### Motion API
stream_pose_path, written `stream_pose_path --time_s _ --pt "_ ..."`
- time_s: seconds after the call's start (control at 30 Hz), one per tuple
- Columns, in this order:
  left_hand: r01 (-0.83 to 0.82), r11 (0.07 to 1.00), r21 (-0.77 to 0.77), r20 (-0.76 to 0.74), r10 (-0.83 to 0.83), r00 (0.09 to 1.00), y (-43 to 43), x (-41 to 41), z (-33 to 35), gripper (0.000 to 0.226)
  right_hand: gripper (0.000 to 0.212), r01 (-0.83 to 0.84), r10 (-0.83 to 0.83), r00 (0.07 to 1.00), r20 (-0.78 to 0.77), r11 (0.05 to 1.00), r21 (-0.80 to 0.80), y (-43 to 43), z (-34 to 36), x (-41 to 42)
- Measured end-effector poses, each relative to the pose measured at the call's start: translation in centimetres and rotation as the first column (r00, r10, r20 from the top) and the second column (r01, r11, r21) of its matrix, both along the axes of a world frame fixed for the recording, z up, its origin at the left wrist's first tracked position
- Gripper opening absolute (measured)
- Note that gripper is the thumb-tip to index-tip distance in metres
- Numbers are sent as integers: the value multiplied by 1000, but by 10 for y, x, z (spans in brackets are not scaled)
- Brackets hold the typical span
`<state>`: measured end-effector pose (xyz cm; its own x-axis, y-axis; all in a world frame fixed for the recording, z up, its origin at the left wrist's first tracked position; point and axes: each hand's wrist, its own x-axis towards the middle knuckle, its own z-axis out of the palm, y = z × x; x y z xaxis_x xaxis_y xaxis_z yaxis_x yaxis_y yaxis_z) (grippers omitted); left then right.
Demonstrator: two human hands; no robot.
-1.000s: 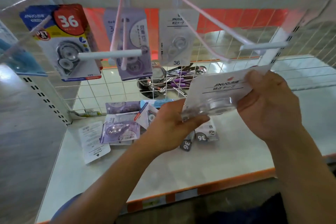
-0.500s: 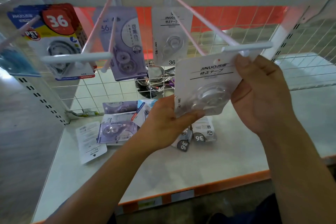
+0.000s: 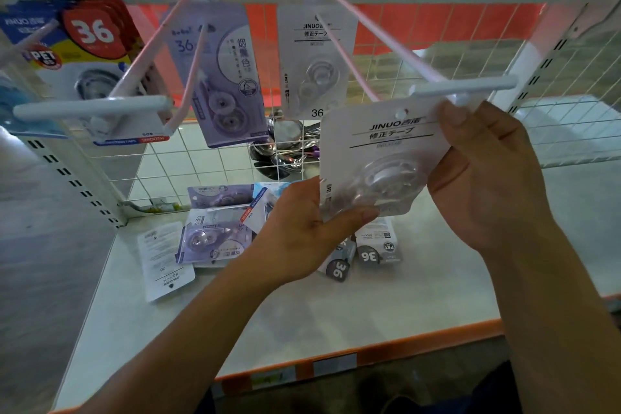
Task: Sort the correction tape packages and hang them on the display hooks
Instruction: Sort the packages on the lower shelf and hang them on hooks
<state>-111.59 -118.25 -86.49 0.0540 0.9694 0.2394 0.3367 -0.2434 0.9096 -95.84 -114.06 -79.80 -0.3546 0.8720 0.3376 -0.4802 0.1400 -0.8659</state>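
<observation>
White carded correction tape package [image 3: 379, 144] is held at 2 o'clock in the view, just below the hook [image 3: 366, 84]. Left hand [image 3: 302, 235] fingers grip its 7 o'clock corner, and right hand [image 3: 487, 178] fingers pinch its 3 o'clock edge. The hang hole [image 3: 401, 112] is at the card's 12 o'clock, with the hook tip near it at 10 o'clock. Recommended: square the card to the prong, align hole with tip, then slide it back toward the matching hung package [image 3: 316, 63]. Avoid snagging the label bar [image 3: 463, 87]. Loose packages [image 3: 215, 238] lie on the shelf [image 3: 336, 312].
</observation>
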Motion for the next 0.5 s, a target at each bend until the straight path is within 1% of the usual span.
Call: stream_pose_path --time_s 0.1,0.17,0.2,0.23,0.27,0.3,0.33,0.37,0.4,0.43,0.5 --pt "-5 1000 24 -13 5 1000 2 -3 -1 24 18 -16 15 1000 23 1000 20 4 -3 -3" --pt "-9 999 34 -7 9 1000 6 -4 0 15 18 6 -7 999 41 1000 22 10 -3 -8" --pt "-6 1000 28 8 6 1000 10 -4 1 6 23 30 -31 998 50 999 15 14 -4 -12" --pt "-11 1000 26 16 11 1000 15 -6 0 10 31 73 -74 994 81 997 15 22 -6 -16" --pt "-23 1000 19 32 22 999 22 -8 1 16 37 127 -130 982 140 991 32 31 -8 -20" --pt "-31 999 11 72 30 997 31 -11 -1 16 37 173 -184 959 215 982 70 43 -11 -24" --pt "-49 999 -5 110 49 993 42 -15 -2 11 30 206 -227 933 279 973 104 56 -13 -29" --pt "-70 997 -23 143 73 987 54 -19 -3 12 26 232 -262 910 322 964 128 69 -14 -35" --pt "-87 995 -41 174 93 980 67 -24 -3 19 28 252 -290 891 350 956 149 81 -15 -41" --pt "-100 993 -58 213 110 971 81 -29 -4 19 34 276 -322 869 377 946 172 94 -14 -47" --pt "-139 984 -111 274 165 948 106 -39 -5 12 42 301 -368 826 426 928 218 116 -12 -61"
